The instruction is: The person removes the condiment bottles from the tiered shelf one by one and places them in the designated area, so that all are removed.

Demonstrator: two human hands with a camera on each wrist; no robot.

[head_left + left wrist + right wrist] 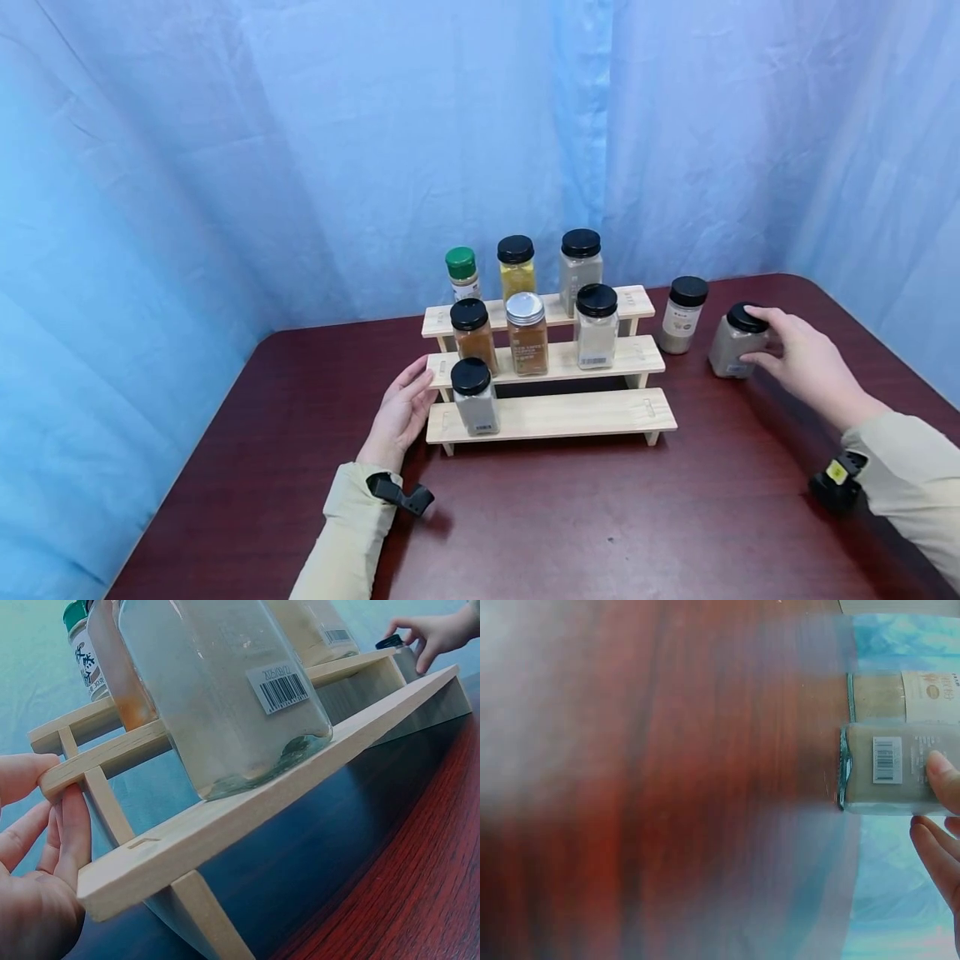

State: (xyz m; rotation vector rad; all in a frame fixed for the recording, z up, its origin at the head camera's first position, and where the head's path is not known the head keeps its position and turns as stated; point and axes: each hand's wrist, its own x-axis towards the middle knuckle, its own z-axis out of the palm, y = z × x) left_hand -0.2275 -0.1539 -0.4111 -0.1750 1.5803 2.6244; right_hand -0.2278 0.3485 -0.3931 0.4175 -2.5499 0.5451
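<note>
Pale wood is catching my eye first: a three-step rack (573, 417) is sitting on the dark red counter (540, 517), and the left hand (400, 410) is pinching the left end of its middle shelf. The right hand (806, 358) is gripping a black-lidded jar (726, 350) off to the rack's right, just beside a black-capped shaker (678, 321). Those fingers are curling in around the jar, parted only as far as its width; can't tell if the base is touching the counter.

For a good grip, I'd be squeezing across the glass body rather than trusting the lid, staying level, and watching that shaker, since it's probably the easiest thing to clip. Steadying the rack is making sense too imo, because light wood is likely sliding if bumped.

Pose-wise, the right forearm is reaching in from the lower right, with the fingers pointing back toward the rack. The left forearm is angling up and inward from the near side, with the hand hugging the rack's end.
</note>
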